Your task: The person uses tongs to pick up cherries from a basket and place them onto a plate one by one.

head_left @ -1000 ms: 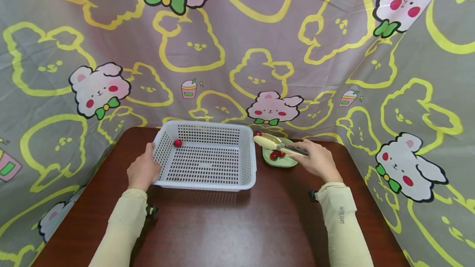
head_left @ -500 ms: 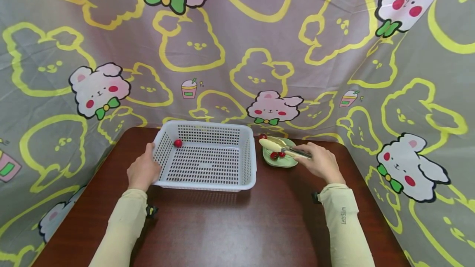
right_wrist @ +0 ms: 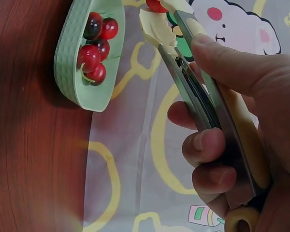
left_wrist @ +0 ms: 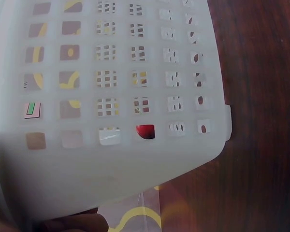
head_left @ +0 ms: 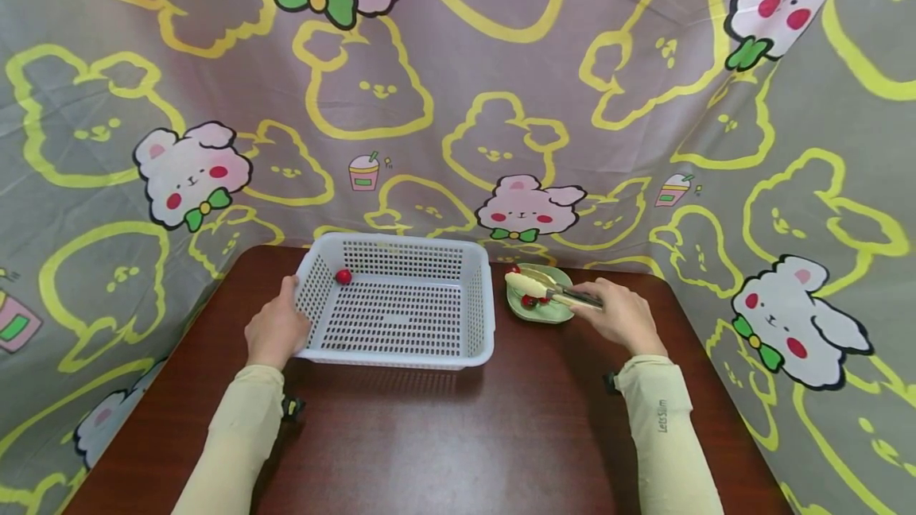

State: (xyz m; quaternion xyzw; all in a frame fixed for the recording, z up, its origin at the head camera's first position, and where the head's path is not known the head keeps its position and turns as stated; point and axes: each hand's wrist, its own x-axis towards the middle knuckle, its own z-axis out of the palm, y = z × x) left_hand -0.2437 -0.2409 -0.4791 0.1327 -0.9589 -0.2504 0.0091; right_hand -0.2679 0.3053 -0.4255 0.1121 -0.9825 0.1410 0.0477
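In the head view, my left hand [head_left: 275,328] grips the left end of a white perforated plastic basket [head_left: 393,357]. One red cherry [head_left: 343,276] lies inside, at the back left. My right hand [head_left: 619,315] holds metal tongs [head_left: 572,297] with cream tips, thumb on one arm and fingers curled round the other. Between the tips, in the right wrist view, a red cherry [right_wrist: 157,6] shows partly. The tips overlap the pale green plate [right_wrist: 67,63] in the head view. Several dark red cherries [right_wrist: 89,58] sit on that plate, one with a stem.
The basket and plate stand side by side at the back of a dark reddish-brown wooden table [head_left: 444,435]. A grey cloth [head_left: 401,102] with yellow outlines and cartoon animals hangs close behind and along both sides.
My right hand has moved slightly right, carrying the tongs and their cherry from beside the basket's right rim to above the plate. My left hand and the basket have stayed still.
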